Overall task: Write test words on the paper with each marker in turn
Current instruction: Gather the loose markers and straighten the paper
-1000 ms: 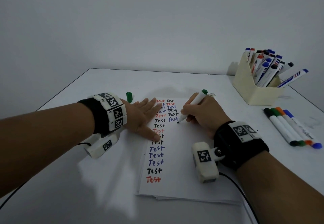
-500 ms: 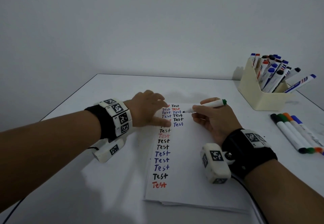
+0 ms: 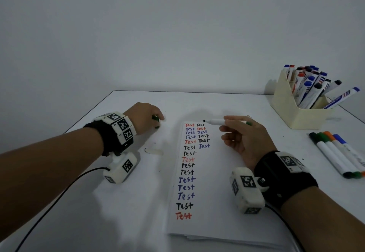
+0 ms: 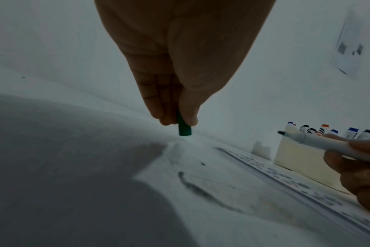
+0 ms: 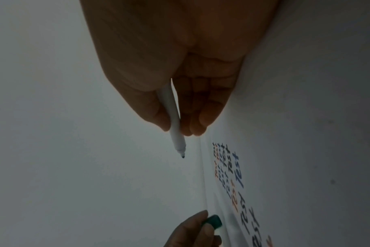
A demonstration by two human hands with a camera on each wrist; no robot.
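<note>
A white paper with two columns of "Test" words in red, black and blue lies in the middle of the table. My right hand holds an uncapped white marker with a green end level above the paper's top, tip pointing left; the same marker shows in the right wrist view. To the left of the paper my left hand pinches the green cap between thumb and fingers, just above the table; the cap points down.
A cream holder full of markers stands at the back right. Several capped markers lie side by side on the right. A small pale smear marks the table left of the paper. Camera cables trail off both wrists.
My left hand left the paper and moved left to the green cap, which it now pinches. My right hand lifted the marker off the paper and turned it level, tip left.
</note>
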